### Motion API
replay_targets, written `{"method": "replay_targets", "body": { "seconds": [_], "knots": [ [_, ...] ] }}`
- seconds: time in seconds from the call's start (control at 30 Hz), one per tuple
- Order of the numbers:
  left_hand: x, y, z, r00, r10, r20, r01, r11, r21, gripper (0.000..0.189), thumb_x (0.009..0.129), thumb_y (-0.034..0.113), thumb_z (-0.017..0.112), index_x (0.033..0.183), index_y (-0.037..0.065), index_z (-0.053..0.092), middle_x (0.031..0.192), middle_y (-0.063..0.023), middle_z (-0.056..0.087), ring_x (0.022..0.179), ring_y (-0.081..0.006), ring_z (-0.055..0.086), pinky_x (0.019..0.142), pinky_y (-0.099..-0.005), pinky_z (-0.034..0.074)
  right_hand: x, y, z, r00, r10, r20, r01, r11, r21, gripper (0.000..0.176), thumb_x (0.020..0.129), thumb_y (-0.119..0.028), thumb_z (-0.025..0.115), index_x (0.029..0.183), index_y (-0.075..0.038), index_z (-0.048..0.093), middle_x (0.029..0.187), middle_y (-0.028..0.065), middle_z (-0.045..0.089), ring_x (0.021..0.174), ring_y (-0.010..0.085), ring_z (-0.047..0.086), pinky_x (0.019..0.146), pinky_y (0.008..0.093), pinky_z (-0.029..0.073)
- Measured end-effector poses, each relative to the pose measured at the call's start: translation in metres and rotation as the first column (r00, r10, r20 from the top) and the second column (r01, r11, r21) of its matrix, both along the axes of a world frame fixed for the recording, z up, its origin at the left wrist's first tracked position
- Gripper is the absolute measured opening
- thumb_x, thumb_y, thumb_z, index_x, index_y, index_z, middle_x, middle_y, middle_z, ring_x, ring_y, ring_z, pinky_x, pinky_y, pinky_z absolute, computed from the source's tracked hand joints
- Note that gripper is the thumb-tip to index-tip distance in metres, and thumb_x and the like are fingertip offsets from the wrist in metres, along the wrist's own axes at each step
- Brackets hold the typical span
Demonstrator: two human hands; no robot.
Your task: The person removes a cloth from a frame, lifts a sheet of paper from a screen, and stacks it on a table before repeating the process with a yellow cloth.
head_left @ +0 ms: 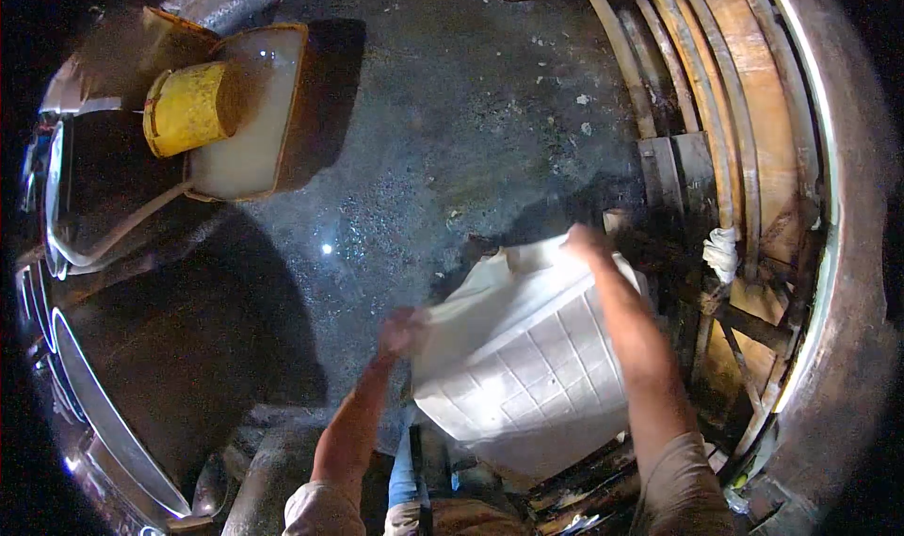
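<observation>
A white block (537,371) with a grid of grooves on its face lies in front of me, low in the view. Pale cloth (490,296) covers its far part. My left hand (405,332) is closed on the cloth at the left corner, slightly blurred. At the far right corner, my right hand (586,242) grips the cloth's edge, fingers closed. Both forearms reach around the block's sides. The underside of the block is hidden.
A yellow bucket (188,110) rests tilted on a rusty-edged tub (247,150) of cloudy liquid at upper left. Curved wooden boards (744,93) line the right. The dark floor (424,112) is wet. A knotted white cloth (720,253) hangs at right.
</observation>
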State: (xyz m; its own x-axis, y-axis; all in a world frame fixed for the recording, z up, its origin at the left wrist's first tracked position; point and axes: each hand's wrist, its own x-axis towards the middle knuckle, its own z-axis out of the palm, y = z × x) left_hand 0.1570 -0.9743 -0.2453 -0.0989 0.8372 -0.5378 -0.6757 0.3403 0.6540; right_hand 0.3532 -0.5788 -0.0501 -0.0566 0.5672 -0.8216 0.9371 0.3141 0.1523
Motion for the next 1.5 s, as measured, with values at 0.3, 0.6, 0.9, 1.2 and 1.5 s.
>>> {"method": "replay_targets", "body": {
  "seconds": [0.3, 0.6, 0.9, 1.2, 1.5],
  "knots": [
    [-0.057, 0.03, 0.251, 0.662, -0.303, -0.685, 0.134, 0.948, -0.289, 0.038, 0.067, 0.023, 0.072, 0.094, 0.0, 0.058, 0.082, -0.0099, 0.063, 0.07, -0.0151, 0.058, 0.062, -0.0286, 0.048, 0.094, 0.043, 0.122, 0.897, 0.121, -0.425, 0.289, 0.567, 0.771, 0.015, 0.068, -0.018, 0.056, 0.075, -0.005, 0.055, 0.079, 0.0208, 0.057, 0.078, 0.04, 0.055, 0.065, 0.0478, 0.044],
    [0.071, -0.093, 0.348, 0.691, -0.366, -0.623, 0.572, 0.804, 0.162, 0.022, 0.08, 0.015, 0.059, 0.096, 0.0, 0.06, 0.098, -0.0114, 0.058, 0.087, -0.0223, 0.057, 0.074, -0.0312, 0.047, 0.31, -0.162, 0.193, 0.18, -0.524, -0.832, 0.98, 0.17, 0.106, 0.031, 0.083, -0.021, 0.041, 0.112, -0.013, 0.046, 0.059, 0.0078, 0.056, 0.033, 0.0174, 0.047, 0.027, 0.0276, 0.036],
    [0.335, -0.197, 0.451, 0.238, -0.649, -0.723, 0.961, 0.267, 0.076, 0.041, 0.078, 0.043, 0.058, 0.09, 0.004, 0.063, 0.116, -0.0153, 0.051, 0.092, -0.0263, 0.057, 0.078, -0.0379, 0.047, 0.639, -0.392, 0.298, -0.469, -0.047, -0.882, 0.873, 0.126, -0.471, 0.031, 0.087, -0.036, 0.044, 0.108, -0.012, 0.047, 0.064, 0.0099, 0.055, 0.047, 0.0178, 0.051, 0.041, 0.0259, 0.043],
    [0.389, -0.199, 0.517, 0.066, -0.64, -0.766, 0.988, 0.15, -0.04, 0.036, 0.077, 0.039, 0.057, 0.078, 0.003, 0.057, 0.073, -0.0125, 0.057, 0.07, -0.029, 0.057, 0.064, -0.0402, 0.045, 0.63, -0.466, 0.425, -0.17, -0.169, -0.971, 0.985, -0.016, -0.17, 0.025, 0.079, -0.022, 0.055, 0.1, -0.009, 0.053, 0.087, 0.0065, 0.059, 0.063, 0.0147, 0.056, 0.05, 0.0255, 0.046],
    [0.341, -0.176, 0.506, 0.169, -0.222, -0.96, 0.981, -0.056, 0.185, 0.025, 0.075, 0.029, 0.053, 0.081, 0.005, 0.059, 0.077, -0.0139, 0.052, 0.069, -0.0293, 0.055, 0.063, -0.0387, 0.044, 0.368, -0.387, 0.25, 0.01, -0.575, -0.818, 0.85, 0.436, -0.296, 0.036, 0.076, -0.034, 0.059, 0.101, -0.008, 0.057, 0.085, 0.0025, 0.06, 0.07, 0.0118, 0.058, 0.053, 0.024, 0.046]
  ]
}}
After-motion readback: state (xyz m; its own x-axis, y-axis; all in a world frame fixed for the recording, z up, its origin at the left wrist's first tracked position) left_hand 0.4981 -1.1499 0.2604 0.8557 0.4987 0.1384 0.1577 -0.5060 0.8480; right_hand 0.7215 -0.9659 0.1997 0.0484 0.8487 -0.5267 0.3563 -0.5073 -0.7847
